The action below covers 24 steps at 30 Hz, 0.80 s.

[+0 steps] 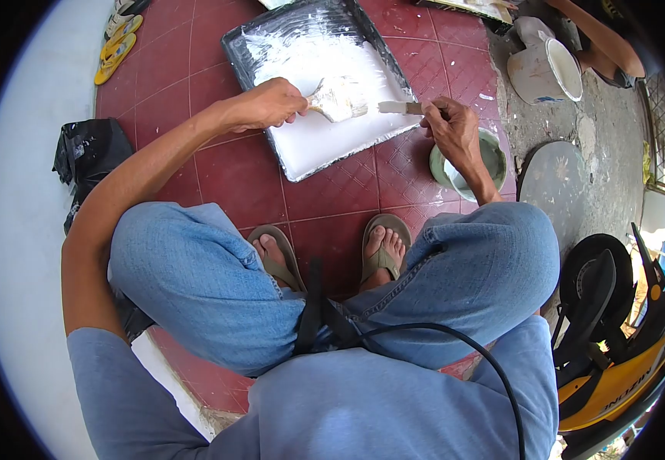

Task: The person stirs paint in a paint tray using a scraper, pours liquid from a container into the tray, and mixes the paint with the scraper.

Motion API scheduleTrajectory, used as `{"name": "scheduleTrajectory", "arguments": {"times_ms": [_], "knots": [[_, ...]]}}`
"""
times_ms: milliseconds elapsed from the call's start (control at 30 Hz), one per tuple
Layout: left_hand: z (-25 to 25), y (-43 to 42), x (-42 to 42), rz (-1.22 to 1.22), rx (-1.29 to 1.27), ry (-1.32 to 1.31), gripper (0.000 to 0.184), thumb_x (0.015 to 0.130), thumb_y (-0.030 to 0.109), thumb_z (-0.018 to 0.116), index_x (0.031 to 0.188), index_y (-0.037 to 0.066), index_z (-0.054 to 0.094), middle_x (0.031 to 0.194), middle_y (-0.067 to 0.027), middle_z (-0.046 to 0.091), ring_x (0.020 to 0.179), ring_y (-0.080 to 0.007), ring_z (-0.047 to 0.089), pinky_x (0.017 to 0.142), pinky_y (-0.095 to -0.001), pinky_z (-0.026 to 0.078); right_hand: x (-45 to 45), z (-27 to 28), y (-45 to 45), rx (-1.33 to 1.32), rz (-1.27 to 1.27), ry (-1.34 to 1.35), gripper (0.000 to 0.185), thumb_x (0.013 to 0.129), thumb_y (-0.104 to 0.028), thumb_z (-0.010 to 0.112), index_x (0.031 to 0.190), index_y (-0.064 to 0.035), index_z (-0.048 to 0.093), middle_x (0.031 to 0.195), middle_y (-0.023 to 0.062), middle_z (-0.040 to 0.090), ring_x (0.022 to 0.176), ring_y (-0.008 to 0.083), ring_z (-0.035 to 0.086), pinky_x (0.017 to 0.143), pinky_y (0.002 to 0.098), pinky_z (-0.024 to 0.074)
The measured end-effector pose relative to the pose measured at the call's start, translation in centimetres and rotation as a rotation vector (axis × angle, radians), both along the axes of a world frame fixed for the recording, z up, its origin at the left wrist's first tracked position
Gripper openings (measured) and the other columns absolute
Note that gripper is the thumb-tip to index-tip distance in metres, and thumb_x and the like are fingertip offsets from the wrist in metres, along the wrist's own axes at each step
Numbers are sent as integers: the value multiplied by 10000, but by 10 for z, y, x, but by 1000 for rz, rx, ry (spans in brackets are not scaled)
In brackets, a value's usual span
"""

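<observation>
Your left hand [275, 105] grasps a brush [338, 101] over the paint tray [240, 55]; your right hand [453, 129], clenched round a scraper [398, 107], at tray's near-right corner.

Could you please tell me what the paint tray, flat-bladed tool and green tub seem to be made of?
Paint tray: probably plastic, black and slightly glossy, with moulded-looking walls.
Flat-bladed tool: the blade looks like dull metal, being thin and grey; the right hand hides much of the handle.
Green tub: perhaps matt plastic, by its smooth round wall; smears leave this open.
</observation>
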<state>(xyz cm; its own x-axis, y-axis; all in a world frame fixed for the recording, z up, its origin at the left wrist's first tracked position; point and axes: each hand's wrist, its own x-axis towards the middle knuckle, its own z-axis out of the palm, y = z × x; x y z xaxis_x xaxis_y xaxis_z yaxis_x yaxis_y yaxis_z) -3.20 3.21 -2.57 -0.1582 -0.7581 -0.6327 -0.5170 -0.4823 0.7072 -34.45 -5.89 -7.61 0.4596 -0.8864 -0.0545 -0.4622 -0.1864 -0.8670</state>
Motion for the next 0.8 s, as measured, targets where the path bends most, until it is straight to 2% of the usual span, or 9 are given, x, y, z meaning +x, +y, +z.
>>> {"name": "scheduleTrajectory", "arguments": {"times_ms": [100, 200, 300, 467, 500, 633, 733, 767, 800], "knots": [[18, 2, -9, -12, -157, -181, 274, 919, 220, 490, 951, -26, 606, 783, -84, 606, 648, -134, 551, 561, -316, 436, -1, -5, 3, -48, 51, -5, 228, 922, -194, 617, 873, 19, 682, 623, 43, 634, 530, 88, 573, 503, 244, 455], [37, -6, -15, -30, -137, -284, 255, 921, 188, 458, 999, -26, 572, 866, -140, 639, 713, -176, 600, 632, -354, 472, 4, -2, 4, -174, 192, 28, 198, 905, -174, 638, 881, 18, 681, 608, 81, 611, 528, 105, 565, 502, 272, 442], [48, -17, -23, 27, -181, -230, 203, 918, 143, 464, 1004, -8, 569, 896, -133, 646, 691, -170, 628, 594, -314, 510, 19, 15, 8, -304, 335, 19, 160, 877, -140, 654, 906, 15, 681, 612, 142, 572, 521, 146, 550, 513, 330, 428], [42, -35, -34, 88, -256, -98, 213, 901, 174, 584, 991, -12, 636, 860, -102, 649, 681, -141, 642, 571, -272, 529, 49, 7, 4, -309, 410, -85, 145, 869, -137, 659, 905, -1, 693, 606, 108, 582, 514, 143, 516, 501, 322, 407], [41, -36, -38, 91, -256, -54, 256, 847, 217, 695, 957, -12, 657, 800, -87, 651, 676, -130, 638, 567, -264, 520, 54, 9, 4, -272, 409, -58, 143, 869, -141, 660, 894, -5, 695, 600, 104, 579, 513, 137, 521, 499, 319, 406], [33, -37, -48, -26, -331, -137, 364, 759, 253, 809, 966, -11, 668, 745, -73, 652, 638, -126, 634, 555, -254, 505, 67, 12, 2, -172, 407, -37, 161, 870, -180, 683, 832, -26, 706, 561, 61, 580, 493, 94, 513, 470, 304, 396], [29, -35, -54, -18, -294, -129, 307, 790, 239, 783, 942, -4, 674, 755, -82, 657, 632, -120, 636, 555, -257, 511, 72, 7, 2, -170, 413, -76, 158, 867, -178, 693, 813, -31, 711, 567, 43, 601, 504, 80, 529, 470, 291, 407], [26, -32, -55, -30, -317, -98, 259, 846, 232, 739, 912, -11, 680, 778, -61, 634, 635, -107, 620, 536, -251, 524, 72, 4, 1, -181, 412, -93, 156, 866, -175, 696, 807, -32, 712, 571, 38, 609, 510, 76, 538, 472, 286, 412], [25, -32, -56, -44, -325, -106, 245, 856, 227, 728, 909, -8, 681, 780, -65, 636, 636, -106, 621, 537, -251, 525, 72, 2, 1, -180, 413, -106, 140, 858, -166, 703, 819, -31, 711, 577, 38, 614, 515, 77, 546, 478, 284, 423]]}}
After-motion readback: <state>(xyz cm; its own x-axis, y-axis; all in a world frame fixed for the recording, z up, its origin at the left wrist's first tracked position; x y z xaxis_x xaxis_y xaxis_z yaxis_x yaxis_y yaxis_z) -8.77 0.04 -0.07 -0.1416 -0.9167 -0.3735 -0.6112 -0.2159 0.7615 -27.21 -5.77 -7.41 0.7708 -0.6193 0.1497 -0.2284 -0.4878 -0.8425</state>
